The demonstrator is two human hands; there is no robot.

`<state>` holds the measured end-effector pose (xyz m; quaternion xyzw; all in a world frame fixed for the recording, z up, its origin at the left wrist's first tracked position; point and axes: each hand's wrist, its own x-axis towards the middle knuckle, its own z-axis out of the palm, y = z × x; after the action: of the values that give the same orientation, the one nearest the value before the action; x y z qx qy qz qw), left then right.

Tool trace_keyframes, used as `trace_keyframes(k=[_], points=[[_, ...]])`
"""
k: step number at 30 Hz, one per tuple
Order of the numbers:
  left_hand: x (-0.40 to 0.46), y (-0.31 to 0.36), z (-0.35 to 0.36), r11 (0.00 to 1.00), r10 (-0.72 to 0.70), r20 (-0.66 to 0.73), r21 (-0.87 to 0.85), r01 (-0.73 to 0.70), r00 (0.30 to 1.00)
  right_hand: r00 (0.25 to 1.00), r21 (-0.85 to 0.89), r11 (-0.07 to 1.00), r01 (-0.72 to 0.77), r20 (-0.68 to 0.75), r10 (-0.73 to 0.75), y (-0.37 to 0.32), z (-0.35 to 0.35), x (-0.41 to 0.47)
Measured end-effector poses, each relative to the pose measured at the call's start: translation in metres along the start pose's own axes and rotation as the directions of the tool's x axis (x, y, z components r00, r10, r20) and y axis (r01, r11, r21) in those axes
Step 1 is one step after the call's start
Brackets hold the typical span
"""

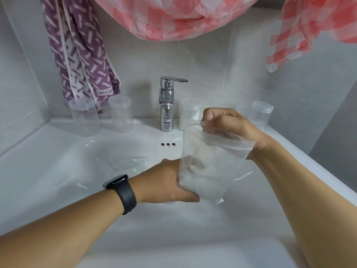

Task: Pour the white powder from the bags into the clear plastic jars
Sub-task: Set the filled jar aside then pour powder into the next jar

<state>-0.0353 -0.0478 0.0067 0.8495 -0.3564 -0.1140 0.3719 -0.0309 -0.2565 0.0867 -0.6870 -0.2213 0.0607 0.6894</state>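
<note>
The left hand (pixel 170 182) gripped the bottom of a clear bag (pixel 208 167) of white powder, held over the sink (pixel 77 151) in front of the tap (pixel 167 105), while the right hand (pixel 228 126) pinched the bag's top edge. Two clear jars (pixel 85 118) stood left of the tap, one holding powder (pixel 188 117) just right of it, another (pixel 260 115) further right
</note>
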Motion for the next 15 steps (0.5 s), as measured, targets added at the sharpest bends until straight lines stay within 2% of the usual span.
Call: trace_keyframes(k=[2,5,7,9,10,12,13,15], points=[[0.001,-0.002,0.000,0.997,0.011,-0.066,-0.082,-0.017,0.998,0.997,0.033,0.999,-0.033,-0.073,0.035,0.000,-0.004,0.004],[0.004,-0.005,-0.004,0.976,-0.008,-0.232,-0.215,-0.043,0.973,0.961,0.233,0.972,-0.035,-0.259,0.097,0.002,-0.008,0.012],[0.004,-0.001,-0.009,0.951,-0.023,-0.405,-0.291,-0.105,0.914,0.891,0.235,0.972,-0.015,-0.439,0.120,0.013,-0.006,0.017],[0.005,0.005,-0.014,0.906,-0.066,-0.587,-0.374,-0.198,0.807,0.847,0.198,0.978,-0.066,-0.507,0.159,0.031,0.006,0.019],[0.004,0.006,-0.017,0.895,-0.092,-0.662,-0.382,-0.230,0.744,0.856,0.221,0.970,-0.101,-0.478,0.198,0.041,0.017,0.020],[0.005,0.003,-0.019,0.909,-0.154,-0.747,-0.364,-0.204,0.647,0.909,0.275,0.943,-0.188,-0.315,0.273,0.056,0.041,0.020],[0.005,0.001,-0.019,0.919,-0.194,-0.751,-0.364,-0.151,0.631,0.931,0.268,0.935,-0.231,-0.218,0.293,0.061,0.052,0.019],[0.008,-0.003,-0.017,0.927,-0.249,-0.699,-0.373,-0.044,0.671,0.949,0.248,0.930,-0.273,-0.091,0.303,0.067,0.067,0.016]])
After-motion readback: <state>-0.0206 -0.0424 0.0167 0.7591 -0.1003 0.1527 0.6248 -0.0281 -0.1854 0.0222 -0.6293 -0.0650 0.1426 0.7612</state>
